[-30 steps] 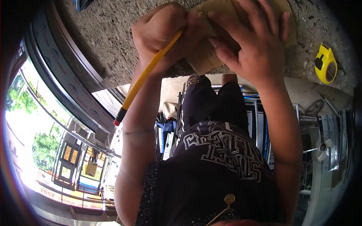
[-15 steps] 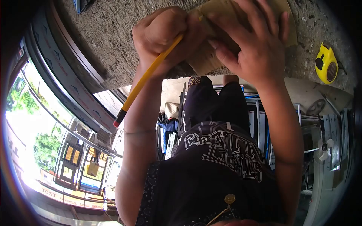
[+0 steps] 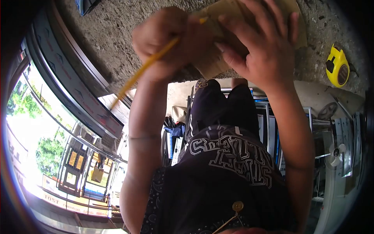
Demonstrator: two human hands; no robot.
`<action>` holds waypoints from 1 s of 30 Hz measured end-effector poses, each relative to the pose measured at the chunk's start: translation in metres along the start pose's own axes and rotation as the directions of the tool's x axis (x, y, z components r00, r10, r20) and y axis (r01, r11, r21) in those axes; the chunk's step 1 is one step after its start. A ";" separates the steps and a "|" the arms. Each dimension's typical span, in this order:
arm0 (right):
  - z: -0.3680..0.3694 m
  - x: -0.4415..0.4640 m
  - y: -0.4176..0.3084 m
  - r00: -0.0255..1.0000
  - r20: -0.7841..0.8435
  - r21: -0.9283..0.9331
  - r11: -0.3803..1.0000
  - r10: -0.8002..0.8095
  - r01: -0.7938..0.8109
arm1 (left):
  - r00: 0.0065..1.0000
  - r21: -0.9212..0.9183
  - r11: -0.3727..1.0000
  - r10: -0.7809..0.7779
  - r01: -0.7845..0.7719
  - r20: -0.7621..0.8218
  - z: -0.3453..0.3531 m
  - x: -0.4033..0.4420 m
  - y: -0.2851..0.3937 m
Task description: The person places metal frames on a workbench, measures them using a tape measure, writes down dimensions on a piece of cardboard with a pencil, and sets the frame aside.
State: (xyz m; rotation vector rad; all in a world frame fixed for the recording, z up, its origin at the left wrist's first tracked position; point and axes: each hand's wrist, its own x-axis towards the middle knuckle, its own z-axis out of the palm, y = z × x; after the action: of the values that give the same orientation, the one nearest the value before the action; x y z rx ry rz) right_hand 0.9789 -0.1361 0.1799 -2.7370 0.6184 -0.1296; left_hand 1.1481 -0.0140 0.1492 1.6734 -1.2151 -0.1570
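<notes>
Cardboard is lying flat on the rough grey worktop, its lower corner reaching the near edge, its upper part running out of view. Left hand is curling into a fist over the cardboard's left side, grip closed around a yellow pencil. Pencil is slanting, tip end pointing up-right at the cardboard, back end sticking out past the wrist toward the lower left; both hand and pencil are blurring. Can't tell if the tip is touching. Right hand is resting palm down over the cardboard, grip open, fingers spreading away from the body, thumb pointing toward the left hand. Both forearms are reaching in over the near edge.

In the way: the hands are hiding much of the cardboard. Yellow tape measure is sitting well right of it, close to the near edge. Long film-covered profiles are running along the left edge. Blue item is showing at far left, partly cut off. Metal frames are standing below the near edge, beside the legs.
</notes>
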 end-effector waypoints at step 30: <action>-0.002 0.000 0.002 0.996 0.086 -0.073 0.997 -0.005 0.011 | 0.969 -0.111 0.971 0.221 -0.209 0.109 -0.010 0.007 -0.018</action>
State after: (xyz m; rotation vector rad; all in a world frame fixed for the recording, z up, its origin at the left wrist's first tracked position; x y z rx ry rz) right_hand 0.9777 -0.1378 0.1812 -2.7991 0.6000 0.0097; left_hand 1.1694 -0.0132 0.1429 1.4520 -1.4482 -0.1831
